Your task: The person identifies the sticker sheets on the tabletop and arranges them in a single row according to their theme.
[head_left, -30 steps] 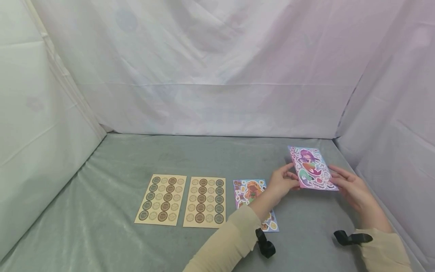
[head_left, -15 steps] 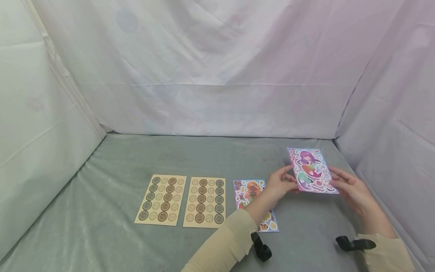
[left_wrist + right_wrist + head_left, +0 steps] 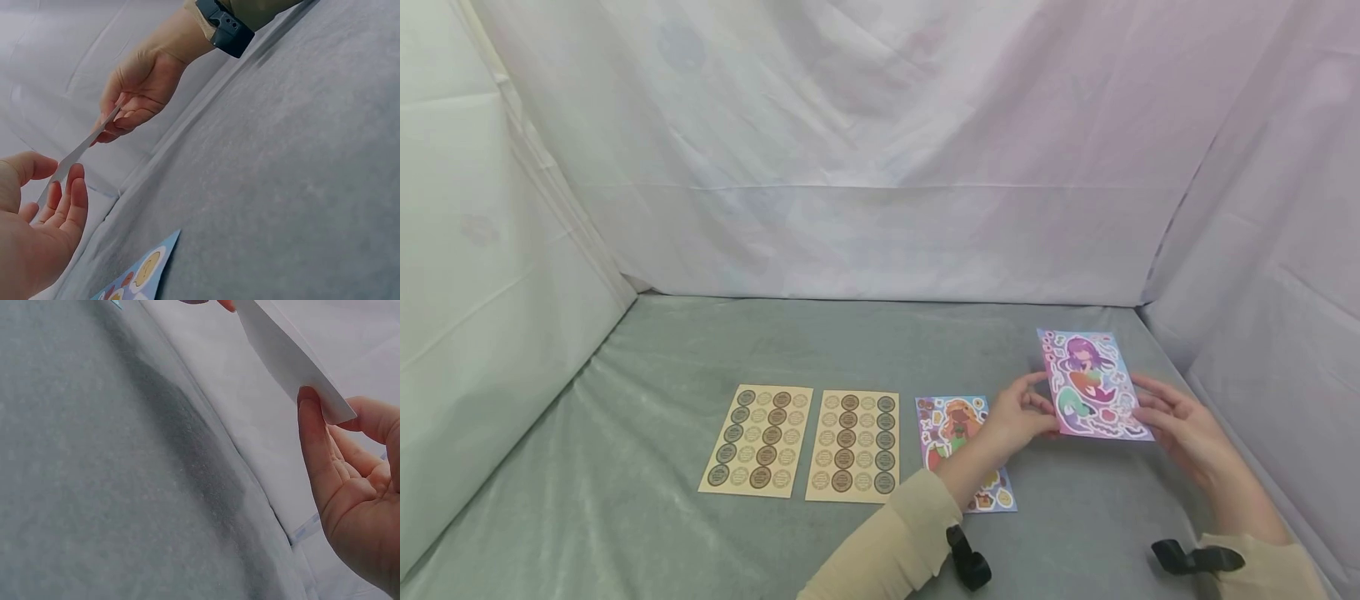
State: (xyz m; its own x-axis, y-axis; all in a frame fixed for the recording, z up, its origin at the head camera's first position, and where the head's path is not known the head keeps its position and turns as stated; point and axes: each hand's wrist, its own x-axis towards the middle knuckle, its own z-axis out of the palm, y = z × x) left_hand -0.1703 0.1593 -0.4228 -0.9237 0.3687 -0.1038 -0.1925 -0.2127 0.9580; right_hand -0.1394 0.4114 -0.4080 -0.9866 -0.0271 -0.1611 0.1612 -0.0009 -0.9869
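A sticker sheet with a purple-haired mermaid (image 3: 1090, 387) is held up over the right part of the table, its printed face toward the head camera. My left hand (image 3: 1018, 421) pinches its left edge between thumb and fingers. On the opposite edge my right hand (image 3: 1183, 429) pinches it too. Both wrist views show the sheet's plain white back (image 3: 284, 353), raised off the cloth. Under my left forearm lies a second sticker sheet with an orange-haired mermaid (image 3: 958, 417), partly covered by the wrist.
Two cream sheets of round stickers, one at the left (image 3: 756, 440) and one beside it (image 3: 853, 446), lie flat on the grey cloth (image 3: 647, 517). White fabric walls (image 3: 880, 242) enclose the table at the back and both sides.
Both hands have brought the held mermaid sheet slightly down and nearer, and its face shows more fully to the head camera. The sheets on the table stay put.
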